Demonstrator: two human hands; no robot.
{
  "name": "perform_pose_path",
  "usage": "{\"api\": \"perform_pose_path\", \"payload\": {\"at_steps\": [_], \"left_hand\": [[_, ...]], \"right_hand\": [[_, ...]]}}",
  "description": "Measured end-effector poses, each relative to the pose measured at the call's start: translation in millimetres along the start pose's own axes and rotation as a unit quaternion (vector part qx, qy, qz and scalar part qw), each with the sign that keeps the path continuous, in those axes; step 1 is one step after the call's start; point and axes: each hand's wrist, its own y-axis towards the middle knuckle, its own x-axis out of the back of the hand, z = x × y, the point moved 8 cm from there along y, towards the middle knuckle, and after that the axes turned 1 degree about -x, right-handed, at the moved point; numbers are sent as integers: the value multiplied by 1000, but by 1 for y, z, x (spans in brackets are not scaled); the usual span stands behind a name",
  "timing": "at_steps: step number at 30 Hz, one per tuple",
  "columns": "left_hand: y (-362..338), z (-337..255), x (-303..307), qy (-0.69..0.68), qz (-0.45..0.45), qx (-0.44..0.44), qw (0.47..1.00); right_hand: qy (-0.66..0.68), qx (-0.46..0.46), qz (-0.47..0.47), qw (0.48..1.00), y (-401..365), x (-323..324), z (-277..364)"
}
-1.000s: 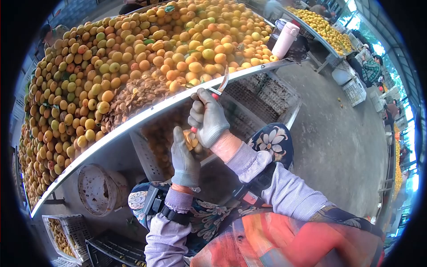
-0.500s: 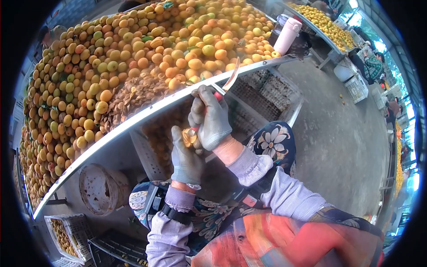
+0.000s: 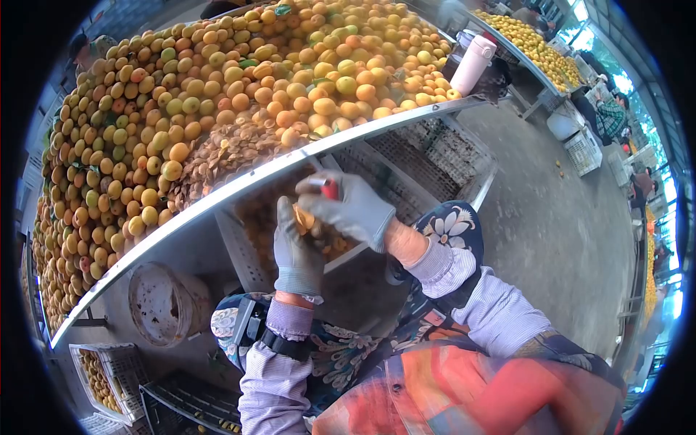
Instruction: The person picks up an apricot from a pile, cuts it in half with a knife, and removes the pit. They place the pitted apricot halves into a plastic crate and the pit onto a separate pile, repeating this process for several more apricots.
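Observation:
My left hand, in a grey glove, is closed round an opened orange apricot below the table's edge. Just right of it, my right hand, also gloved and slightly blurred, grips a knife by its red handle; the blade cannot be made out. Beyond both hands, a heap of apricots covers the table, with a pile of brown pits by its metal rim.
Crates stand under the table. At the left are a stained white bucket and a crate of apricots. A pink bottle stands at the table's right corner. People are at other tables at the right.
My right hand has moved down and turned, and the knife blade that stuck up beyond it no longer shows clearly. My left hand has shifted slightly, still holding the apricot.

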Motion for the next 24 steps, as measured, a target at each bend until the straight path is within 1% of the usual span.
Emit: {"api": "perform_pose_path", "payload": {"at_steps": [1,2,3,4,5,6,7,8,9,10,11,12,13,14,15,16,17,18,19,20,21,22,23,24], "left_hand": [[5,1,5,-21,-36,-7,999],[9,4,11,-41,-71,-14,997],[12,7,19,-41,-69,-14,997],[12,3,21,11,-49,-14,999],[12,0,20,63,-29,-14,998],[8,5,22,46,-43,14,998],[5,3,15,47,-42,12,998],[3,3,13,50,-67,12,996],[2,2,14,53,-93,12,994],[1,1,17,53,-92,10,994],[4,1,14,26,-45,14,999],[5,2,10,-1,1,18,1000],[6,3,11,-2,0,16,1000],[6,8,11,-44,-8,34,998],[6,12,10,-84,-15,52,995],[7,10,5,-84,-14,52,995],[6,10,3,-92,-37,62,993],[4,9,3,-100,-62,73,990],[1,10,5,-107,-86,84,987],[10,18,26,-108,-87,84,987],[19,55,37,-417,-31,247,874],[15,60,26,-669,30,376,641],[11,54,20,-670,31,374,640],[3,48,11,-681,33,392,618]], "right_hand": [[0,0,-1,1000,-6,-2,-2],[-47,26,21,998,-12,-8,1],[-94,52,43,993,-17,-14,4],[-94,53,42,993,-20,-15,4],[-79,53,39,995,-22,-16,5],[-65,55,35,996,-24,-17,6],[-52,56,32,997,-25,-17,7],[-53,57,33,996,-26,-18,5],[-24,81,14,996,-26,-16,6],[6,106,-5,994,-26,-15,14],[5,110,-4,994,-27,-11,21],[130,25,-17,991,-29,-1,16],[252,-62,-29,965,-30,2,8],[241,-52,-54,968,-28,7,8],[241,-50,-54,968,-27,11,6],[267,-45,-51,961,-27,18,6],[292,-40,-46,954,-28,24,7],[294,-36,-77,952,-27,32,7],[248,-27,-103,963,-29,39,16],[232,-27,-105,967,-29,50,16],[217,-27,-106,970,-27,62,17],[169,-10,-149,974,-26,77,20],[121,7,-190,974,-26,93,25],[118,18,-210,970,-28,113,26]]}}
